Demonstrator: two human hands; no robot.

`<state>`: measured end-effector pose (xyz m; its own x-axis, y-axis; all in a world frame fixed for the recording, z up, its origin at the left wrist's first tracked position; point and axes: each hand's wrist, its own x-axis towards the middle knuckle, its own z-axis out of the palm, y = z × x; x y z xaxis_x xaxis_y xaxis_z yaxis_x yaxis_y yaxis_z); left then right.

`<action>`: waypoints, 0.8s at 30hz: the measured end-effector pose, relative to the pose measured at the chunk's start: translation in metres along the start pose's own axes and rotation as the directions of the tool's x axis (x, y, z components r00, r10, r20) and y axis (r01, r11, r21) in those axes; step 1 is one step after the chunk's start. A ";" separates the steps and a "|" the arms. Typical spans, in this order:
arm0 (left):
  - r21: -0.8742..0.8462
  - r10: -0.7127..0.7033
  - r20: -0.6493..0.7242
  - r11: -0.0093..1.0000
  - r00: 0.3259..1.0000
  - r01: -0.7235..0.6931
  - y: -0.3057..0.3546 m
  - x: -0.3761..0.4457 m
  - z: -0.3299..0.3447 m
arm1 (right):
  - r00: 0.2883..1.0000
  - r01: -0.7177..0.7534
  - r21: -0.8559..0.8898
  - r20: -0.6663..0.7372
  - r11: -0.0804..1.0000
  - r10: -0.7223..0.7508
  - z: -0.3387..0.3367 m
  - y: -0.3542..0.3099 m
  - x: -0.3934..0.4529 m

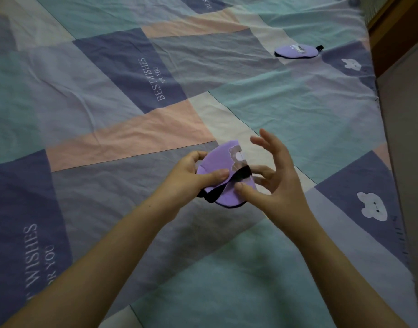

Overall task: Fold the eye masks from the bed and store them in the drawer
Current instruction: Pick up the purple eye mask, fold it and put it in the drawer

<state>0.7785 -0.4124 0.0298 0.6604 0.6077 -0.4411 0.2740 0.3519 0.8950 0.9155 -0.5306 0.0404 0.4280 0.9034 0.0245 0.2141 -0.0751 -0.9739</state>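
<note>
A purple eye mask [223, 171] with a bear print is held above the patchwork bed sheet [137, 129], in front of the person. It is pinched by the left hand [193, 172], thumb pressed on its face. The right hand [274, 176] is kept spread, its thumb and one fingertip touching the mask's black strap [229, 183]. A second purple eye mask [296, 51] is seen lying flat, well apart, near the far right edge of the bed.

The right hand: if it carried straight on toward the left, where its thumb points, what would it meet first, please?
Most likely the purple eye mask and its black strap, which the left hand grips; the right hand thumb seems already almost touching, though depth is unclear.
</note>
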 end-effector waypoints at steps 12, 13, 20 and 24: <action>0.024 0.002 0.054 1.000 0.999 -0.003 0.004 -0.011 -0.014 | 0.999 0.034 -0.055 -0.039 0.998 -0.036 0.007 -0.007 0.008; 0.024 0.006 0.053 1.000 0.999 -0.008 0.001 -0.012 -0.015 | 0.998 0.038 -0.052 -0.054 0.998 -0.041 0.010 -0.005 0.007; 0.000 0.097 0.119 0.995 0.988 -0.097 -0.005 -0.016 -0.024 | 0.994 0.026 0.053 -0.105 0.998 -0.020 0.020 0.003 0.005; -0.003 0.108 0.124 0.994 0.986 -0.109 -0.004 -0.017 -0.026 | 0.998 0.070 0.123 -0.003 0.990 -0.070 0.021 0.005 0.004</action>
<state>0.7483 -0.4054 0.0319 0.7678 0.5491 -0.3302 0.1985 0.2861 0.9374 0.8996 -0.5188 0.0306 0.4142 0.9054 0.0936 0.1339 0.0411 -0.9901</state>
